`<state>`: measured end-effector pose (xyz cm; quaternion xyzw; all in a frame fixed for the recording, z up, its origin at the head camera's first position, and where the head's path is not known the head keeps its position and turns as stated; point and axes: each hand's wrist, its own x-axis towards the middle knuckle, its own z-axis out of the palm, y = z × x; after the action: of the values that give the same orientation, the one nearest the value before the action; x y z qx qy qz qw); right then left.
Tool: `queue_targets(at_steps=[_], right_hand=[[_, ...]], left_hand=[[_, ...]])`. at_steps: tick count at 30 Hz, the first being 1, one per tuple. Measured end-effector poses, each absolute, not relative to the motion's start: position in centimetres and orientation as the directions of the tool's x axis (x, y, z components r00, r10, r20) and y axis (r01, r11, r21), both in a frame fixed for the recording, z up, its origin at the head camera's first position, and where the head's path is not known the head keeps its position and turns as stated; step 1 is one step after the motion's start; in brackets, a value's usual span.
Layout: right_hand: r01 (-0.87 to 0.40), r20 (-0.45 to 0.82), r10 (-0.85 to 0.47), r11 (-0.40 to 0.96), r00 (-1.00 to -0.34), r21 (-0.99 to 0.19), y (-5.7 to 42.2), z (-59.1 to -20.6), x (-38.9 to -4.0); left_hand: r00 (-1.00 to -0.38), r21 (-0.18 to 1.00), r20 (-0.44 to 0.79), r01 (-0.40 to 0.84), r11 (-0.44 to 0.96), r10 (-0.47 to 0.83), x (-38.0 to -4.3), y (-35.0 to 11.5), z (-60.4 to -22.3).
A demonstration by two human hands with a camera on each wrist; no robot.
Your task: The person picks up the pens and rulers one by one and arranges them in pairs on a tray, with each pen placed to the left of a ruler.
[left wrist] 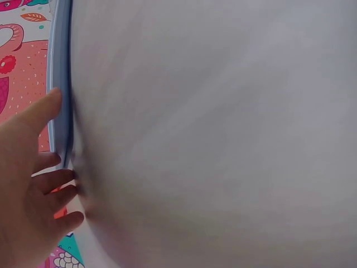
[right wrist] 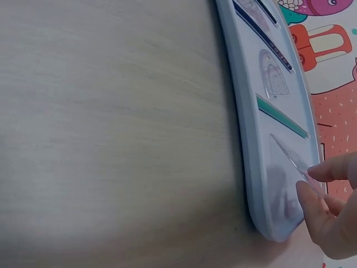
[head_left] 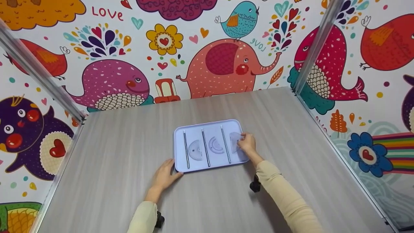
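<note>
A pale lilac tray (head_left: 213, 128) lies on the table, holding three thin pencils and clear protractors between them. The pencils are the left one (head_left: 186, 149), the middle one (head_left: 205, 147) and the right one (head_left: 226, 144), which looks green in the right wrist view. One protractor (head_left: 195, 150) lies left of the middle pencil, another protractor (head_left: 216, 145) right of it. At the tray's right end my right hand (head_left: 248, 143) pinches a third clear protractor (right wrist: 290, 157) between thumb and fingertips, tilted over the tray. My left hand (head_left: 164, 175) touches the tray's near left corner, fingers extended.
The wood-grain table (head_left: 123, 145) extends around the tray. Cartoon-printed walls (head_left: 168, 71) enclose its back and sides, with a metal post (head_left: 315, 51) at the back right and another post (head_left: 42, 71) on the left.
</note>
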<state>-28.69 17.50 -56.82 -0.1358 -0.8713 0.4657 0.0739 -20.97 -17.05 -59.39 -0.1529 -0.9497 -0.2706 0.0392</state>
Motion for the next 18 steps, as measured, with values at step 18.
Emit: queue_targets(at_steps=[18], right_hand=[[0.111,0.156,0.247,0.803,-0.956,-0.586,16.51,-56.8,-27.91]], left_hand=[[-0.941,0.513,0.19,0.338,0.789,0.279,-20.97,-17.07,-59.6]])
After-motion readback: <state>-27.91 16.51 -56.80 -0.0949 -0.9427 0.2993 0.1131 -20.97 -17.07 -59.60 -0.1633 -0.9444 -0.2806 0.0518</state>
